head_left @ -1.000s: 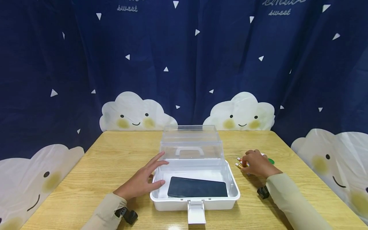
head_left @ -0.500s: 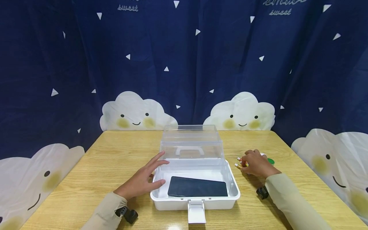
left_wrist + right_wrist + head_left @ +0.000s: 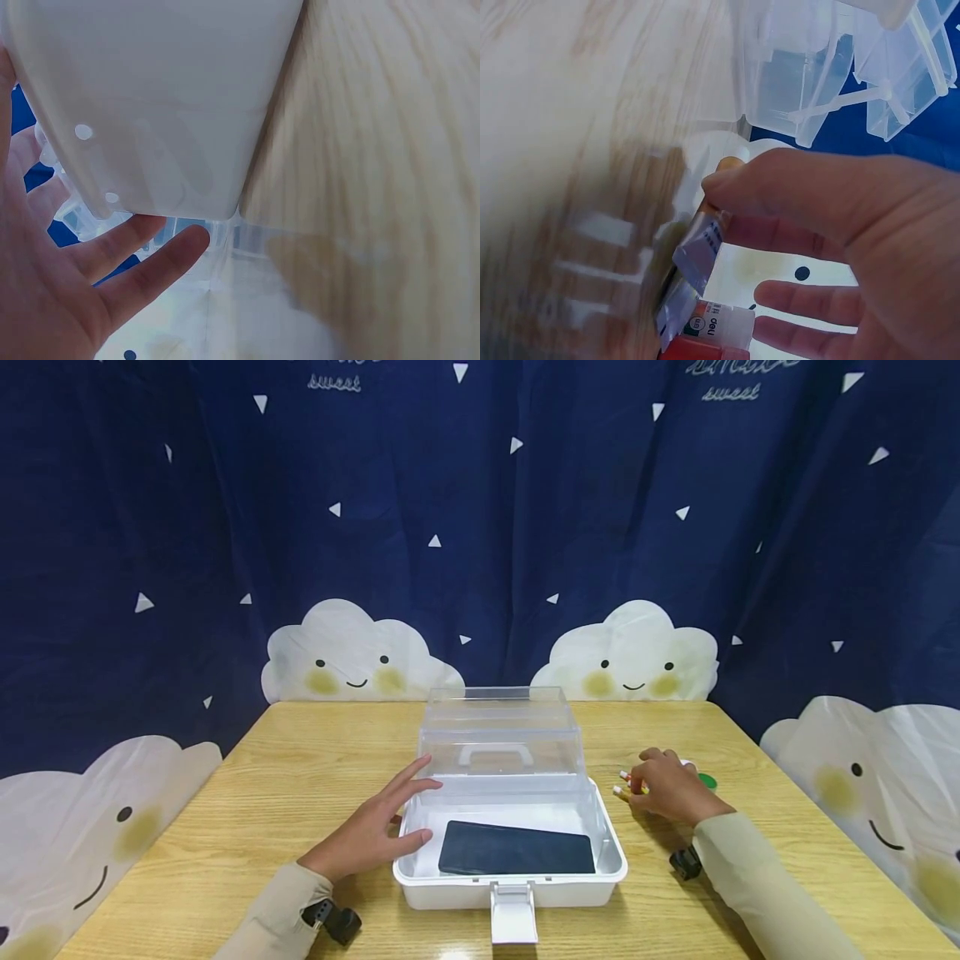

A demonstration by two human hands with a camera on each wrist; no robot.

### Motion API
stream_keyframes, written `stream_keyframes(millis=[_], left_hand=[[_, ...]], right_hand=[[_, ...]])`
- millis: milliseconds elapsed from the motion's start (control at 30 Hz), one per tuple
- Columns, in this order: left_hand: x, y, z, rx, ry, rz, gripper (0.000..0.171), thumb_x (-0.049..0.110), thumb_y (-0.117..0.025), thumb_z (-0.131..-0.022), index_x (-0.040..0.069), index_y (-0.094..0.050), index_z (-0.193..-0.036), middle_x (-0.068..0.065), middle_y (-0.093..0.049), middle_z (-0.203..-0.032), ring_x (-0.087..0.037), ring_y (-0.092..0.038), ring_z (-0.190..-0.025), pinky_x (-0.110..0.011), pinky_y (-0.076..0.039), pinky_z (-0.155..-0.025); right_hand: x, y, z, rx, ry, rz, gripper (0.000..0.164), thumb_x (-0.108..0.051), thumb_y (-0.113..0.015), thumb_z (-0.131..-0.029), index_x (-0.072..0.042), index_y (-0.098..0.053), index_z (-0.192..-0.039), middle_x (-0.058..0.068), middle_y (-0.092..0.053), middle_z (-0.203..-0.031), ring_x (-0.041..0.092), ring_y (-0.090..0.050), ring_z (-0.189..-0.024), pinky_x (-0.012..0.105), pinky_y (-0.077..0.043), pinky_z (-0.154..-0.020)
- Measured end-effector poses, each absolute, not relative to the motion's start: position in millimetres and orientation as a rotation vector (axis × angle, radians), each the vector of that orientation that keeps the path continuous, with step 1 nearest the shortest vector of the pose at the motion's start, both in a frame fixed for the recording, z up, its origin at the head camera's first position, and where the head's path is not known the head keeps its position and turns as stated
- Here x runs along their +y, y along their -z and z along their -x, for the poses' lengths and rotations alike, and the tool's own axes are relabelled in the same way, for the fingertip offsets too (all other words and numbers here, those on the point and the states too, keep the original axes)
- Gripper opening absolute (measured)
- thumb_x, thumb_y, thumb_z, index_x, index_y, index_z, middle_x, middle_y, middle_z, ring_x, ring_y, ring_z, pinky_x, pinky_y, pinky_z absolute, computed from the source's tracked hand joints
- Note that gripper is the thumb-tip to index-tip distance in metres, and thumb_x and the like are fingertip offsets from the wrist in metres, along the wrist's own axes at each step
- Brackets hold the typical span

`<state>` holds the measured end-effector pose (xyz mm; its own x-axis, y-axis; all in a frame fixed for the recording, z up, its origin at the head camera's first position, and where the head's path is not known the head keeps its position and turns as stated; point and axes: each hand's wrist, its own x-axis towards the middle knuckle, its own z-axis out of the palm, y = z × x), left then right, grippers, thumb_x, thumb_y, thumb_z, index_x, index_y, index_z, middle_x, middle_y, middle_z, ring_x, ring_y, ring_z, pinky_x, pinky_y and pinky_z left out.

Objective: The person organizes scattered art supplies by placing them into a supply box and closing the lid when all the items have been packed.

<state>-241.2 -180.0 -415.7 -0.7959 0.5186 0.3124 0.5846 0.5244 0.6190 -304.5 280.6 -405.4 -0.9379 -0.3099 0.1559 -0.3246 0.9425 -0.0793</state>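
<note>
Pinching narrowly, my right hand (image 3: 667, 787) is holding what looks like a yellow stick (image 3: 730, 163), though dimness is obscuring its lower end. A labelled tube (image 3: 724, 324) is showing close by; dragging sideways could be knocking it, and gripping near one end is risking a swivel. Both are sitting right of the white box (image 3: 442, 896); my left hand (image 3: 366, 837) is hanging spread by its left rim.

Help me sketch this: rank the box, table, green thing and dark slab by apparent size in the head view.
Largest to smallest:
1. Table
2. Box
3. Dark slab
4. Green thing, visible part only
</note>
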Motion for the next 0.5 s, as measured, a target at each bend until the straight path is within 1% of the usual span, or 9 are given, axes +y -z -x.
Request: stream_keyframes(millis=[167,267,400,500], left_hand=[[-180.0,416.3,241.0,-2.671,1.134,0.955,0.061,0.031,-0.071,-0.088,0.032,-0.043,-0.143,0.012,-0.01,-0.161,-0.023,-0.029,-0.141,-0.037,-0.052,-0.09],[-180.2,416.9,240.9,-2.675,1.135,0.953,0.061,0.034,-0.07,-0.088,0.034,-0.043,-0.142,0.013,-0.01,-0.161,-0.022,-0.029,-0.141,-0.037,-0.052,-0.09],[-180.4,417.6,241.5,-2.672,1.136,0.958,0.061,0.036,-0.069,-0.088,0.035,-0.042,-0.143,0.013,-0.009,-0.161,-0.022,-0.03,-0.141,-0.035,-0.052,-0.09],[-180.4,417.5,241.8,-2.669,1.14,0.959,0.061,0.035,-0.07,-0.088,0.034,-0.042,-0.143,0.014,-0.009,-0.161,-0.022,-0.03,-0.141,-0.035,-0.052,-0.089]], right_hand=[[280.9,404.1,303.5,-2.909,-0.165,-0.531,0.015,-0.022,-0.079,-0.076,-0.024,-0.066,-0.069,0.027,-0.056,-0.123,0.049,-0.05,-0.109,0.064,-0.043,-0.07],[280.0,403.8,303.3,-2.892,-0.165,-0.54,0.015,-0.024,-0.08,-0.076,-0.024,-0.067,-0.07,0.027,-0.057,-0.123,0.049,-0.05,-0.11,0.062,-0.044,-0.07],[279.3,403.1,303.4,-2.866,-0.162,-0.531,0.014,-0.026,-0.081,-0.077,-0.023,-0.068,-0.071,0.026,-0.057,-0.123,0.047,-0.05,-0.112,0.061,-0.044,-0.071],[278.1,401.0,303.0,-2.849,-0.177,-0.528,0.013,-0.024,-0.08,-0.076,-0.023,-0.068,-0.07,0.026,-0.056,-0.124,0.047,-0.048,-0.113,0.06,-0.044,-0.071]])
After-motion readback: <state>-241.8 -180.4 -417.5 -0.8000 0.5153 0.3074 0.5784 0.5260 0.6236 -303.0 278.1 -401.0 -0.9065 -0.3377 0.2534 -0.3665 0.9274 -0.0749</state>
